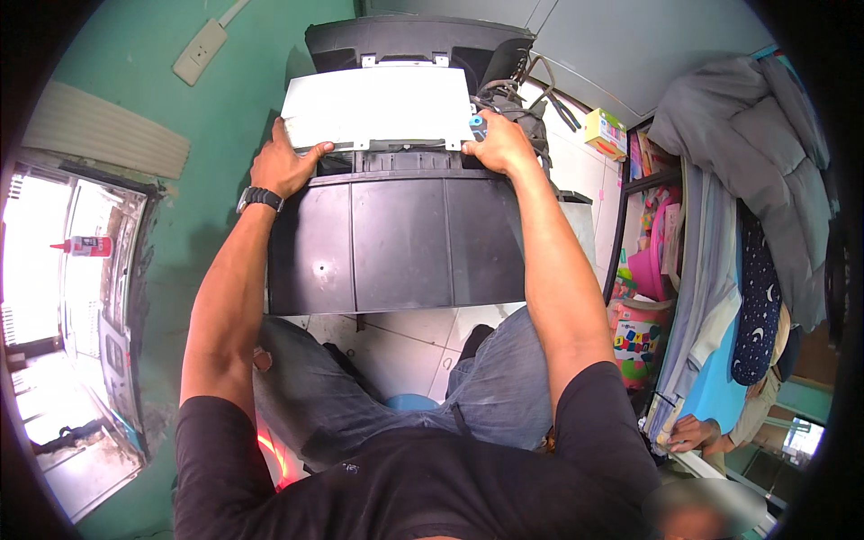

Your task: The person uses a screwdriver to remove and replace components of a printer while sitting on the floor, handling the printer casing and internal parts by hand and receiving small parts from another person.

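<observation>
A flat white rectangular panel [382,106] with small metal tabs along its near and far edges lies in front of me, over a black plastic housing. My left hand [286,166], with a dark watch on the wrist, grips its left near corner, thumb along the near edge. At the right near corner my right hand [500,144] holds the panel, thumb on the front edge. A small blue round part [476,121] shows beside those fingers. Nearer to me is a wide black ribbed cover [400,238], below both wrists. The panel's underside is hidden.
Behind the panel rises a black casing [418,38], with dark cables [540,85] at its right. A yellow box [606,133] stands by a shelf; hanging clothes [729,135] fill the right. Another person's hand [693,434] shows lower right. A glue bottle [87,246] sits by the left window.
</observation>
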